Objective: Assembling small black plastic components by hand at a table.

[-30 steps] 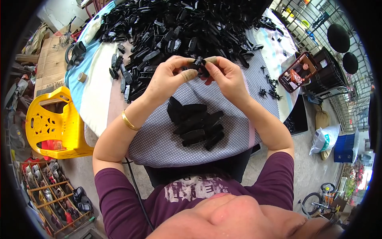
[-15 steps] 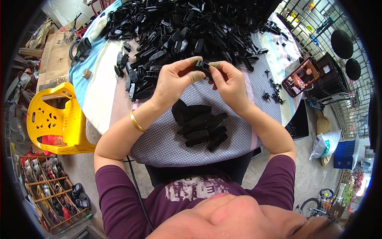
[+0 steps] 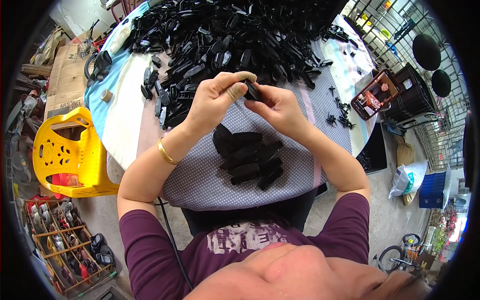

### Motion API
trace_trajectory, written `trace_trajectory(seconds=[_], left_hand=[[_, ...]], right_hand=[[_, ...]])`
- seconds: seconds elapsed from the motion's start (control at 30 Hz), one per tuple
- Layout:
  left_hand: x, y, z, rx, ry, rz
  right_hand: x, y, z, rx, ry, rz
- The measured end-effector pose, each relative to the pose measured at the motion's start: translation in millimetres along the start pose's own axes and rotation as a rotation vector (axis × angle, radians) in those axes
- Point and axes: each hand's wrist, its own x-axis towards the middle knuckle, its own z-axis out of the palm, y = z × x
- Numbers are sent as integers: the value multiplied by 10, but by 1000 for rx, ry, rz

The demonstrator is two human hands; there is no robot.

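Observation:
Above the near part of the table, my left hand (image 3: 209, 104) and my right hand (image 3: 284, 111) meet around a small oblong black plastic part (image 3: 253, 92). Both are closed on it, thumbs and fingers pinching from either side, so much of the part is covered. Tan tape wraps the left thumb and forefinger. Beneath my hands, a small group of similar black parts (image 3: 246, 171) lies on the dotted cloth. A large heap of black plastic parts (image 3: 220, 40) spreads over the far side of the table. To the right lie several tiny black pieces (image 3: 344, 119).
A lit phone (image 3: 376, 96) stands at the table's right edge. On the left are a tape roll (image 3: 106, 95) and a yellow plastic chair (image 3: 92, 162). A shoe rack (image 3: 62, 247) is on the floor. One black cable (image 3: 173, 240) hangs beside my lap.
The held part has turned between my fingers and now slants, more of its dark side showing. My right thumb and fingers have shifted slightly left and lower around it.

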Motion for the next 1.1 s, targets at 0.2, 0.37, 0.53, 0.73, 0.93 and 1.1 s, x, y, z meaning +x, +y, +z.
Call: trace_trajectory(seconds=[0.2, 0.37, 0.53, 0.73, 0.93, 1.1], left_hand=[[-36, 36, 19, 23, -4, 19], [13, 30, 11, 16, -17, -76], [-54, 193, 123, 739, -329, 116], [-24, -11, 205, 666, -378, 213], [381, -224, 357, 1145, -135, 367], [508, -310, 305, 1178, -197, 274]], right_hand=[[-57, -22, 74, -207, 151, -233], [144, -28, -447, -431, -137, -137], [133, 209, -985, -1062, 192, 336], [190, 296, -938, -1182, 25, 393], [133, 231, -811, -754, 305, -110], [151, 178, -457, -597, 222, -181]])
